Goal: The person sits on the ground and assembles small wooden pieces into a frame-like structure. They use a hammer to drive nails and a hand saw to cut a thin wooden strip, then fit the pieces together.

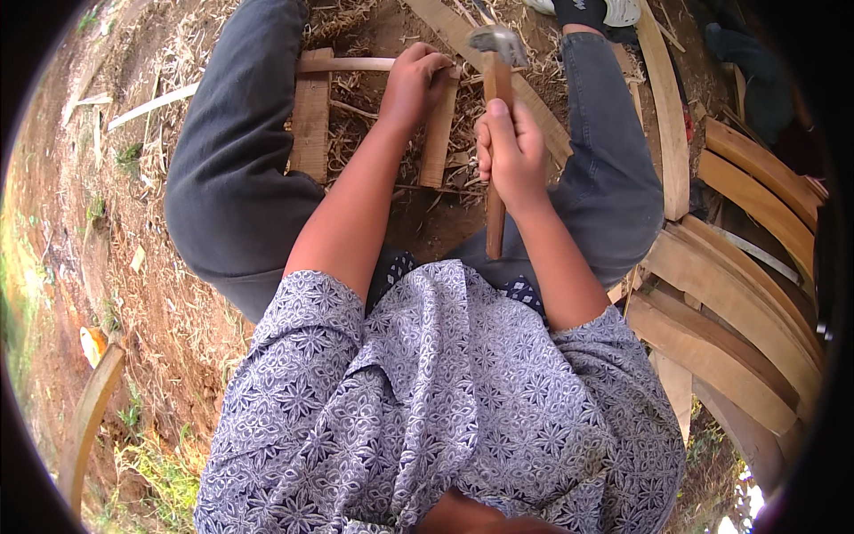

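My right hand (514, 153) is closed round the wooden handle of a hammer (495, 209), thumb laid along it. The metal head is up at the far end, beyond my fist. Further off and to the left, my left hand (416, 84) has its fingers closed over a thin pale wooden strip (347, 64). The strip lies crosswise over two short boards, a left board (310, 125) and a right board (439, 138), near their far ends. My left fingertips are partly hidden under the hand, close to the right board.
Wood shavings (365, 133) litter the ground between my bent legs. A long plank (667, 133) lies outside my right leg, with stacked curved wooden pieces (721, 294) nearer on that side. Another curved piece (93, 418) stands at the lower left. A slanting board (543, 116) lies behind the hammer.
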Motion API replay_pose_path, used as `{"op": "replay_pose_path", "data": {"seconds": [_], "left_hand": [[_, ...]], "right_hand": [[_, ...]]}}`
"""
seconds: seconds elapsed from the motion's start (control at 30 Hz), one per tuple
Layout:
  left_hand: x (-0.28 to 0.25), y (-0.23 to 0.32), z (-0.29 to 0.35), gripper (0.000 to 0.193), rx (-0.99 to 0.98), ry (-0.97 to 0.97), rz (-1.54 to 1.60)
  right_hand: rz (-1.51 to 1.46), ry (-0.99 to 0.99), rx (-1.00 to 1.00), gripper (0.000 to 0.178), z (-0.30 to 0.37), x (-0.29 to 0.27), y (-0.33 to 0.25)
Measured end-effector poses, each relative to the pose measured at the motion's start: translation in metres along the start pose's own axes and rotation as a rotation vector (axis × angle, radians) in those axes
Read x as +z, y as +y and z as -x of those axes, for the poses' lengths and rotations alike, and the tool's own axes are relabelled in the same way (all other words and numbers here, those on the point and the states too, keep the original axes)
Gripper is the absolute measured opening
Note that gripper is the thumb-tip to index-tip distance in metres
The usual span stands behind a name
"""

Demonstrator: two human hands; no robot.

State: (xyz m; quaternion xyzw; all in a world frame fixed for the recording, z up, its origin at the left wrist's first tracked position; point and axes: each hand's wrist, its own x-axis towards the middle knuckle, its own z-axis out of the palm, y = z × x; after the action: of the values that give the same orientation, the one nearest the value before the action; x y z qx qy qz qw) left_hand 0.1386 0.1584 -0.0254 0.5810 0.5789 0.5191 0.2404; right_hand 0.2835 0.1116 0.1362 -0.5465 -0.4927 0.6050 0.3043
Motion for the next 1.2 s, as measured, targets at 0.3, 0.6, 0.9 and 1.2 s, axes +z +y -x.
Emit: {"op": "replay_pose_path", "data": {"seconds": [0.3,0.6,0.9,1.2], "left_hand": [[-0.001,0.005,-0.002,0.009,-0.038,-0.004,0.007],[-0.003,0.008,-0.007,0.011,-0.036,0.015,0.020],[-0.004,0.000,-0.008,0.013,-0.020,-0.026,-0.010],[-0.003,0.005,-0.010,0.011,-0.036,-0.042,-0.012]], "right_hand": [[0.016,0.064,0.116,0.030,-0.005,-0.005,0.011],[0.080,0.039,0.113,0.027,-0.017,-0.003,0.007],[0.102,0.041,0.182,0.028,-0.009,0.006,0.012],[0.123,0.021,0.219,0.029,-0.012,0.002,0.017]]}}
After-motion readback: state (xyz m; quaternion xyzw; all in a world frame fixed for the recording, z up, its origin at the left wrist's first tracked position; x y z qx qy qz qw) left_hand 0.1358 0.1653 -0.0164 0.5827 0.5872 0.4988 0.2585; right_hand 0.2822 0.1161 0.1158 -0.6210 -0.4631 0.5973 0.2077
